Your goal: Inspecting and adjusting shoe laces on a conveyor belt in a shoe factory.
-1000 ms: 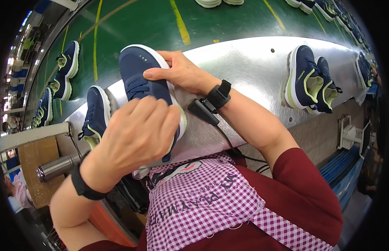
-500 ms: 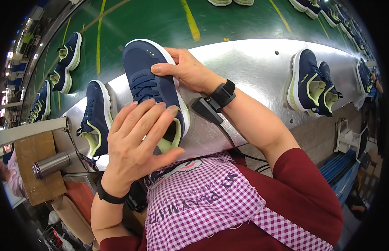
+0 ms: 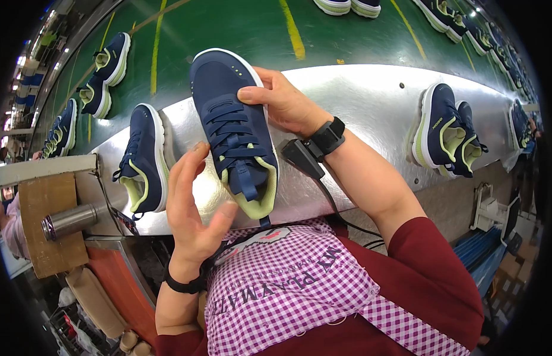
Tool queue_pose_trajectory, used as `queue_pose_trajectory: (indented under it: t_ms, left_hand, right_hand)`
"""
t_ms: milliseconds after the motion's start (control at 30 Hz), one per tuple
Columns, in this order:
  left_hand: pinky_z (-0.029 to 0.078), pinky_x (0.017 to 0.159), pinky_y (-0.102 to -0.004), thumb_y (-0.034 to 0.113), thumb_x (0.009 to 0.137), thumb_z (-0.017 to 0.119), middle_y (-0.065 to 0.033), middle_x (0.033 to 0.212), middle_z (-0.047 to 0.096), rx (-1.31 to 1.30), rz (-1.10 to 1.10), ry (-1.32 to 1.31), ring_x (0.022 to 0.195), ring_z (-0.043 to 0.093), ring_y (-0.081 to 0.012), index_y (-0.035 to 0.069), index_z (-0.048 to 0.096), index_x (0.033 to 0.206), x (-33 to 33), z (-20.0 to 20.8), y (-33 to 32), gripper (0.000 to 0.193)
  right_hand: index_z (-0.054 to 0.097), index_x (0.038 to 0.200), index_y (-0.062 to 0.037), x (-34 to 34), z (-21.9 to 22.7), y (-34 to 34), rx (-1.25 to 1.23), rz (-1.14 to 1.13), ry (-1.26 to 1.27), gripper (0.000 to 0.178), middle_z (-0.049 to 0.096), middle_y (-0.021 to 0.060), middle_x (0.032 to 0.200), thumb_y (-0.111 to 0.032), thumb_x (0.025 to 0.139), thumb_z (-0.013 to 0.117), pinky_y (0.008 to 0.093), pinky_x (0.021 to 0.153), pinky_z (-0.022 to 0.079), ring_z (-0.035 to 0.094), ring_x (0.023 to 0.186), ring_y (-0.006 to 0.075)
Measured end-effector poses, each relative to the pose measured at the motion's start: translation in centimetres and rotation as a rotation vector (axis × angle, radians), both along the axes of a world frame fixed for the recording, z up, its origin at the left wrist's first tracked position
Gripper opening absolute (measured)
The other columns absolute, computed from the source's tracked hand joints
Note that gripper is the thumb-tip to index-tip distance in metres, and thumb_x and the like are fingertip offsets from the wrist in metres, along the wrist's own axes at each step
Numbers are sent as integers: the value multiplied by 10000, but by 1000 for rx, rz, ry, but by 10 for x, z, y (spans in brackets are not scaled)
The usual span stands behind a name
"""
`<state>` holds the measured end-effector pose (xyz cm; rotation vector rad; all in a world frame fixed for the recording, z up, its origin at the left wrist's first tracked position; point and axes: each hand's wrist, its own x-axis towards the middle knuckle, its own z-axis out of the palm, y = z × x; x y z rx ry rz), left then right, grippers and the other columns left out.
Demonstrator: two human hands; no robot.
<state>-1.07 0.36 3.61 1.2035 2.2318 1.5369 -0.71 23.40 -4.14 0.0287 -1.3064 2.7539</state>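
Note:
A navy sneaker (image 3: 231, 118) with a white sole edge and pale green lining is held up in front of me, toe pointing away. My right hand (image 3: 288, 104) grips its right side near the toe, thumb on the upper and fingers out of sight beneath. Beside the sneaker's left side, close to the heel opening, my left hand (image 3: 195, 207) is open with fingers apart; whether a fingertip touches the shoe I cannot tell. Another navy sneaker (image 3: 144, 160) lies to the left on the metal ledge (image 3: 341, 89).
A pair of navy sneakers (image 3: 445, 130) stands on the ledge at right. Beyond runs a green conveyor belt (image 3: 228, 29) carrying more shoes (image 3: 112, 59). At left are a metal flask (image 3: 71, 221) and cardboard (image 3: 50, 196). A black cable (image 3: 332, 204) hangs from my right wrist device.
My left hand has come off the laces and moved down beside the heel, uncovering the laces and tongue. My right hand keeps its hold. The whole view has shifted slightly.

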Motion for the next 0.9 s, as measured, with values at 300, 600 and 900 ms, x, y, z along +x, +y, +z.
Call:
queue_pose_trajectory:
  t_ms: [300,600,900]
  left_hand:
    - [514,795,-266,-48,838,658,-91,940,680,-27,268,-174,854,655,-144,-3,652,1152,0,8,13,318]
    - [510,657,-277,-97,693,672,-83,771,655,-232,192,345,699,641,-173,17,684,990,-15,24,26,318]
    - [505,634,-319,-130,601,655,-80,776,634,-238,283,824,679,611,-222,10,672,970,-7,16,28,394]
  right_hand:
    - [564,1224,26,0,-2,-1,-10,17,-10,464,650,73,1129,-183,843,726,277,924,472,605,1009,115]
    - [561,1244,19,0,2,-2,84,-13,-24,515,653,68,1123,-230,832,745,271,906,474,605,995,115]
    - [569,1237,18,-1,0,-2,152,-34,-29,531,660,68,1109,-245,817,759,270,890,481,608,986,118]
